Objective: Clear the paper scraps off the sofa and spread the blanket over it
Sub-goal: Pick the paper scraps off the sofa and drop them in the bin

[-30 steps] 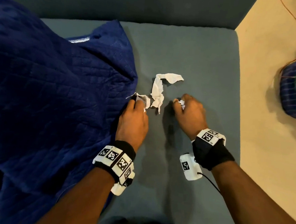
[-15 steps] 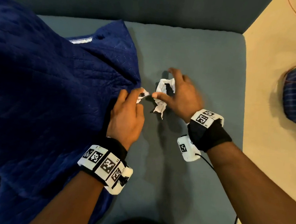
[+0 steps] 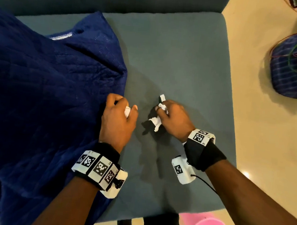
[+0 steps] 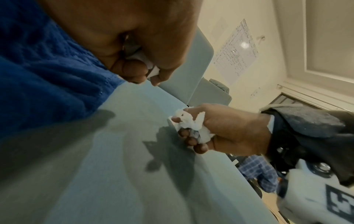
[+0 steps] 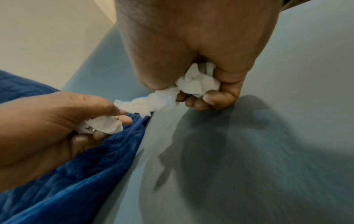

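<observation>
My left hand [image 3: 118,118] is curled around a small white paper scrap [image 3: 127,111] at the edge of the bunched blue blanket [image 3: 49,91]. My right hand [image 3: 174,120] grips a larger crumpled scrap [image 3: 155,122], its tail hanging just above the grey sofa seat [image 3: 183,62].

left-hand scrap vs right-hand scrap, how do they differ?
Size: the left hand's scrap is a small wad; the right hand's scrap is the bigger bundle.
Exposure: the left hand nearly hides its scrap in the grip; the right hand leaves a twisted tail of its scrap sticking out.
Place: the left scrap sits at the blanket edge; the right scrap is over bare sofa.
Both are crumpled white paper, off the cushion.
</observation>
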